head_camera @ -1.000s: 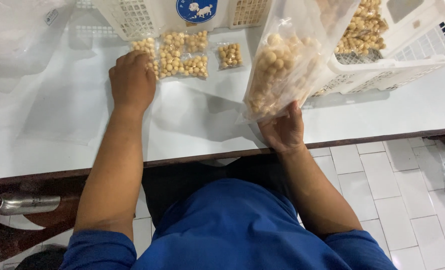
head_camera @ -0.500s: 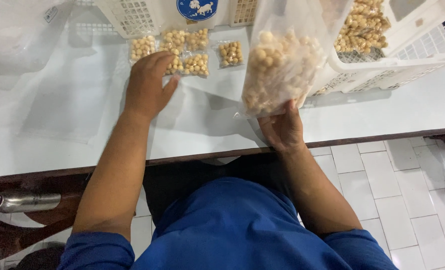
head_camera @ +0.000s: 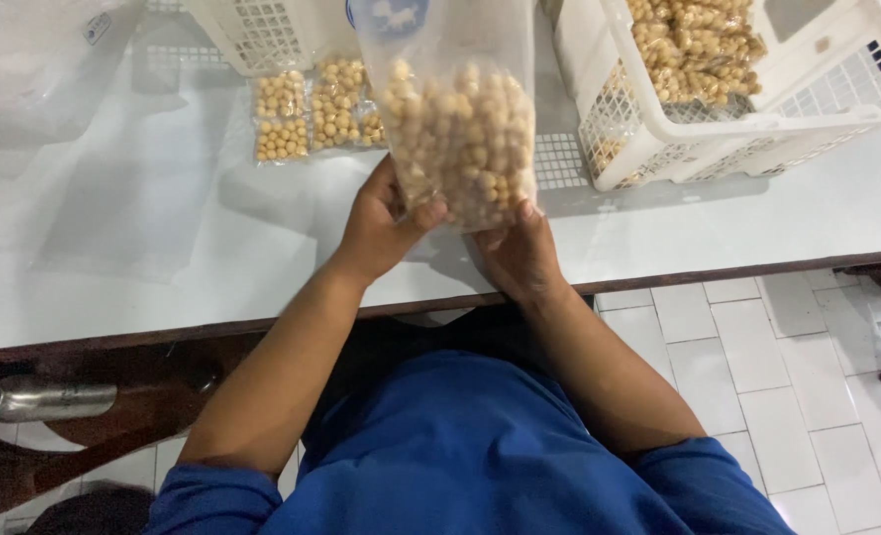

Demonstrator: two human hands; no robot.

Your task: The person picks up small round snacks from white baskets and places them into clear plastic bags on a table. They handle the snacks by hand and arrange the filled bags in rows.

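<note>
You hold a clear plastic bag (head_camera: 457, 129) upright above the near part of the white table (head_camera: 163, 228), its lower half packed with pale, round, tan nuts and its empty upper half rising see-through toward the far edge of the view. Your left hand (head_camera: 381, 226) grips the bag's lower left corner, thumb pressed on the front of the film and fingers curled behind it. Your right hand (head_camera: 518, 253) cups the bottom right corner from below, fingers closed around the base, so both hands are clamped on the bag and neither lies open. Nearest to you, your blue sleeves frame the shot, with the table's dark edge running between them and the bag, and white floor tiles showing at right.

Beyond your left hand, small sealed packets (head_camera: 313, 107) of the same nuts lie flat on the table in a tight cluster, touching one another, square and clear. Farther back, a white lattice basket (head_camera: 262, 35) stands at the table's far edge; a round blue label with a white animal figure (head_camera: 393, 14) shows there, seen partly through the bag's film. To the right, a second white lattice basket (head_camera: 757, 119) sits tilted on the table, holding a heap of loose nuts in clear wrapping. At far left, crumpled clear plastic sheeting (head_camera: 34, 79) lies on the tabletop.
</note>
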